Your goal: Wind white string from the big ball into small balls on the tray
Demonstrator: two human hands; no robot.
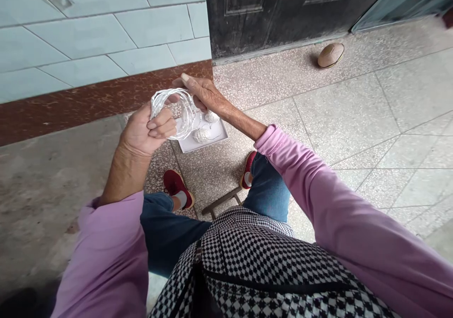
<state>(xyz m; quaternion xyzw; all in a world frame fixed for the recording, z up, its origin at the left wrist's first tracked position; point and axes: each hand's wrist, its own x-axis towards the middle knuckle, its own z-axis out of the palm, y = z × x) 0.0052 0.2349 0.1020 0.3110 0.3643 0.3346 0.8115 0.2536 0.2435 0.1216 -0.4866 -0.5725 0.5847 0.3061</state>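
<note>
A coil of white, slightly shiny cord (189, 115) is gripped by my left hand (145, 127), its fingers curled around the coil's left side. On the coil's far right side is my right hand (203, 91). Its thumb and fingers are stretched toward the left, and some fingers are partly hidden behind the loops. Below the hands, a shallow white box (221, 136) lies on the floor. In it are a ball of white cord (201, 135) and a second, smaller-looking white ball (211, 117), with thin loose strands around them.
My red shoes (175, 184) stand on the speckled tile floor (339, 110) near the box. Part of a wooden stool frame (222, 201) shows between my legs. A tiled wall (88, 35) and a dark door (283, 11) are ahead; a brownish rounded object (331, 55) lies by the door.
</note>
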